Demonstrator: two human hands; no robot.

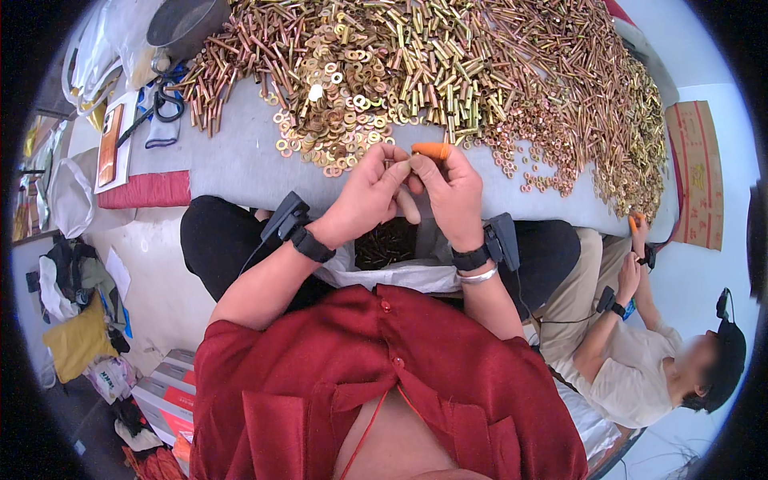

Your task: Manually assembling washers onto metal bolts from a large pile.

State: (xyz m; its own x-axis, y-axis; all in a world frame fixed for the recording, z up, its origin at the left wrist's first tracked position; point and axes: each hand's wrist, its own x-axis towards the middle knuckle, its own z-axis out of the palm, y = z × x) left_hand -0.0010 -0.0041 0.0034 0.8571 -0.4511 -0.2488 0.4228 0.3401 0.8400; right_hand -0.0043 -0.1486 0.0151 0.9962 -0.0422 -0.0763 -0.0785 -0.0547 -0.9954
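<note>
My left hand (pixel 366 194) and my right hand (pixel 456 196) meet at the fingertips in front of the table's near edge. Both are closed in a pinch, and whatever lies between the fingers is too small or hidden to name. An orange finger cover (pixel 431 150) sits on a finger of my right hand; a pale cover (pixel 409 208) shows on a finger near my left palm. Just beyond my hands lie loose flat washers (pixel 332 132) and metal sleeves (pixel 452 76). Under my hands, a white bag (pixel 376 278) holds many small dark metal pieces (pixel 388 246).
Small nuts (pixel 544 164) and long thin metal parts (pixel 560 72) heap across the right of the grey table (pixel 232 164). Scissors (pixel 164 100), an orange phone (pixel 110 144) and a dark bowl (pixel 184 28) are at left. Another person (pixel 632 368) works at right, beside a cardboard box (pixel 696 172).
</note>
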